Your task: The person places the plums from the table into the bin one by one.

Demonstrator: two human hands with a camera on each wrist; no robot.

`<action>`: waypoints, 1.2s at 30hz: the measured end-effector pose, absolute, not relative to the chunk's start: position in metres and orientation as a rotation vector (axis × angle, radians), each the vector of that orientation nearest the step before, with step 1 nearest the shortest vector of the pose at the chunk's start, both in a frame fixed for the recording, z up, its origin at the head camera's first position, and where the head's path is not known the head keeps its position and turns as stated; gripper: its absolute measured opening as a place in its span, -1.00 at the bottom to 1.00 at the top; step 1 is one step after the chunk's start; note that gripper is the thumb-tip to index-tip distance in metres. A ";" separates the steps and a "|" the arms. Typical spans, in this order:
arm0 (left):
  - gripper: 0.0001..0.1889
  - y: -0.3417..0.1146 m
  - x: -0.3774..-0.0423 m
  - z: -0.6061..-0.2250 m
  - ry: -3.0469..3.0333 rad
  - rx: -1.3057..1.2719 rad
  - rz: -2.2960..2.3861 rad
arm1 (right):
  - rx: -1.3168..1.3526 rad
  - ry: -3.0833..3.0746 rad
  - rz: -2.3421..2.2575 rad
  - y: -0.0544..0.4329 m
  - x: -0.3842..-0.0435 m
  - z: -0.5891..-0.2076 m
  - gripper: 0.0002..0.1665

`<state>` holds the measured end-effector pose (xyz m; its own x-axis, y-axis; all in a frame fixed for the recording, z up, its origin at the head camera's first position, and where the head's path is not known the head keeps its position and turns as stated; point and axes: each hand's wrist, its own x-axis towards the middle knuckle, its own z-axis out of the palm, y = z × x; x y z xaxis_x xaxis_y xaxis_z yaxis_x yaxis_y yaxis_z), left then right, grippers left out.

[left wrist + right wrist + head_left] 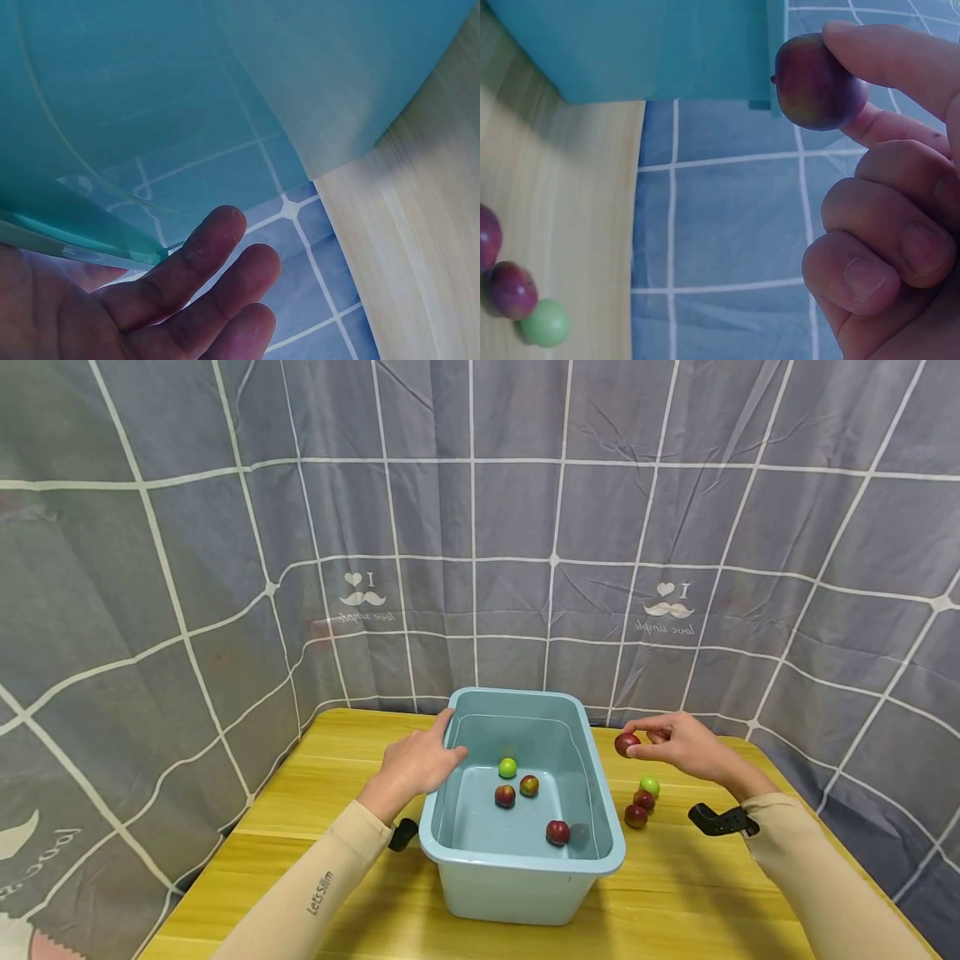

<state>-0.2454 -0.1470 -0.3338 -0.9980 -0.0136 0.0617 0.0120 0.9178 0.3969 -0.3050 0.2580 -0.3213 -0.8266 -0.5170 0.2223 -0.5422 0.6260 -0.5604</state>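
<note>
A light-blue plastic tub stands on the wooden table. Inside it lie a green fruit and several reddish plums. My left hand holds the tub's left rim, its thumb over the edge; in the left wrist view its other fingers extend along the outside. Right of the tub, above the table, my right hand pinches a dark red plum between thumb and index finger. The remaining fingers of that hand are curled toward the palm.
On the table right of the tub, two dark red plums and a green fruit lie close together. A grey curtain with a white grid hangs behind the table and along both sides.
</note>
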 end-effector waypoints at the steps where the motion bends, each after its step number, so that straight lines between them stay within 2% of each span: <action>1: -0.20 -0.147 -0.245 -0.334 -3.012 0.000 -0.623 | 0.912 -2.804 0.972 0.256 -0.305 -0.319 -0.67; 18: -0.21 -0.147 -0.246 -0.336 -3.010 0.002 -0.642 | 1.020 -2.847 0.899 0.217 -0.307 -0.284 -0.58; 36: -0.22 -0.146 -0.246 -0.336 -3.012 0.009 -0.632 | 1.261 -2.899 0.738 0.166 -0.320 -0.263 -0.71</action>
<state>-0.2464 -0.1455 -0.3361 -0.9979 -0.0191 0.0614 0.0072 0.9156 0.4020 -0.3198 0.1663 -0.2631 -0.6935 -0.7156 0.0828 -0.6681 0.5959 -0.4456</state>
